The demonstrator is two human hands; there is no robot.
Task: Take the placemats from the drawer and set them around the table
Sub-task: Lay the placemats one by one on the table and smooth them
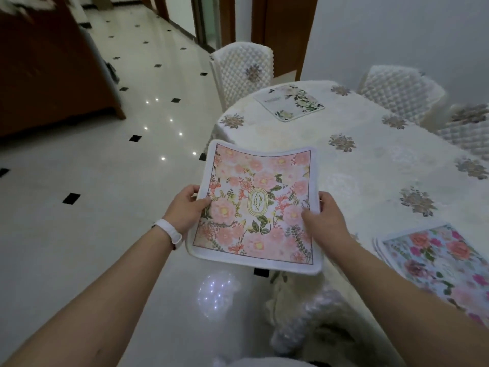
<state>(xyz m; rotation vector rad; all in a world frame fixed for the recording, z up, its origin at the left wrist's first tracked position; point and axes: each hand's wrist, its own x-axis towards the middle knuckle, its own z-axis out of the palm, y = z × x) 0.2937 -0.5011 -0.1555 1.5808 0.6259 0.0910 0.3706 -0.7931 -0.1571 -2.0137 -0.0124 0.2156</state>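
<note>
Big dining table (370, 168) under a cream embroidered cloth, spreading away ahead and to the right of the grip. Well beyond the grip at the far end, a quilted white chair (243, 67), with more of the same along the far-right side. Between the two holds, the pink floral placemat (256, 205), "GARDEN" emblem at its middle, held face up, its far right corner showing against the table's near rim and the rest out over the tiled floor (105, 207). Looks light and soft: a padded cloth with a white bound border, bowing a little between the holds, so likely to flop if taken by a single corner. Best gripped as now, midway along two opposite side edges, then laid down flat, not dropped. Low and to the right of the grip, a stack of rose-print placemats (436, 263) resting on the cloth near the table's edge. Far ahead of the grip, a white-and-green floral placemat (289, 103) already lying at the end place. On the mat's left edge, the left hand (189, 207) pinching, thumb on top, fingers tucked under. On the opposite edge, the right hand (325, 221) clamped the same way, thumb over the print. Just behind the left hold, a white wristband (169, 231).
</note>
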